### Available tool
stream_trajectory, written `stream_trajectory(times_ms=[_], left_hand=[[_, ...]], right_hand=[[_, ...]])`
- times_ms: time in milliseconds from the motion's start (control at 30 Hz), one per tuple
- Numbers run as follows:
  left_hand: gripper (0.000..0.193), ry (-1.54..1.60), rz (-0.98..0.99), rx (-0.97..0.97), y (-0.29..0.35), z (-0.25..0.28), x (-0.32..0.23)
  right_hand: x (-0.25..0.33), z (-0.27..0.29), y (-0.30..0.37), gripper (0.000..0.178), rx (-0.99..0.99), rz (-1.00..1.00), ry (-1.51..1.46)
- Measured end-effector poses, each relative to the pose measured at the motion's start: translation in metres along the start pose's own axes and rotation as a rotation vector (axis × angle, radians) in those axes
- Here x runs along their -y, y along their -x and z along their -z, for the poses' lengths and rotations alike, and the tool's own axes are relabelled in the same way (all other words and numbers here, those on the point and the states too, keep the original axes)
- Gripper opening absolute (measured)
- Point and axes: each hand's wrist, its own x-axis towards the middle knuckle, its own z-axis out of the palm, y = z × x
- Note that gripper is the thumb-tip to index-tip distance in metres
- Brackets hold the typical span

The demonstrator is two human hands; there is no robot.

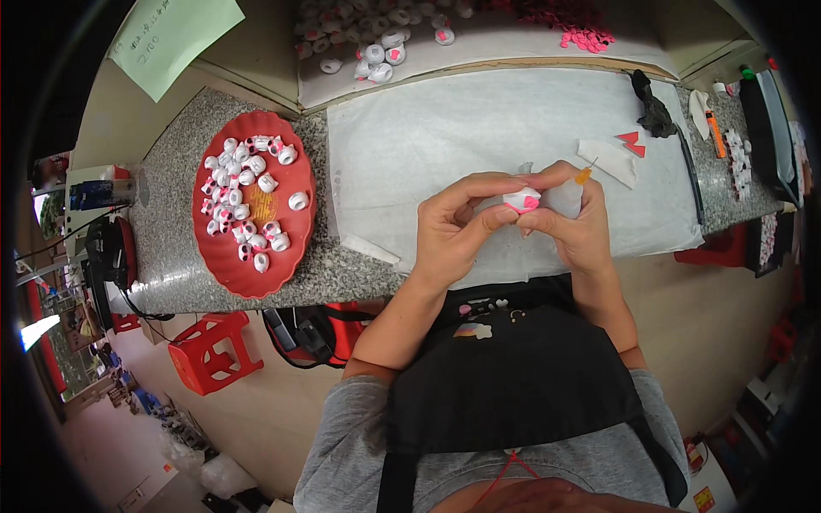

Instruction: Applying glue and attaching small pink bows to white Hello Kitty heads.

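Above the work sheet, my two hands meet around a small white figurine part (517,198) with a bright pink piece (531,203) on it. My left hand (449,227) pinches the part between thumb and fingers. The fingertips and thumb of my right hand (592,224) touch it from the other side. Tucked in my right hand is a translucent squeeze bottle (565,200) with an orange needle tip (583,176), the thin needle pointing up and away. My fingers hide much of the part and of the bottle.
A red scalloped plate (295,248) of similar white parts stands left on the granite counter (167,256). White paper (385,162) covers the middle. More white parts (376,56) and pink pieces (586,38) lie on the back shelf. Red triangles (631,143) and a black crumpled item (652,107) are at right.
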Motion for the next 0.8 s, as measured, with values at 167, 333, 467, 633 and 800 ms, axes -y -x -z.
stream_trajectory(times_ms=[167, 333, 467, 633, 800], left_hand=[[0.024, 0.035, 0.041, -0.03, -0.001, -0.0018, -0.0018], [0.024, 0.032, 0.04, -0.05, -0.0005, 0.0001, -0.0011], [0.025, 0.042, 0.065, -0.052, -0.0009, 0.0006, -0.0017], [0.025, -0.006, 0.034, -0.043, 0.0004, 0.0013, 0.0001], [0.023, 0.126, 0.092, -0.032, 0.0008, 0.0051, 0.0023]], right_hand=[[0.0034, -0.0029, -0.001, 0.028, -0.01, -0.011, 0.039], [0.0037, -0.0051, -0.0012, 0.027, -0.01, -0.013, 0.044], [0.003, -0.0049, -0.0004, 0.027, -0.024, -0.042, 0.021], [0.0025, -0.0062, 0.0009, 0.027, -0.038, -0.006, 0.027], [0.0063, -0.0042, 0.0002, 0.026, -0.005, -0.03, 0.063]])
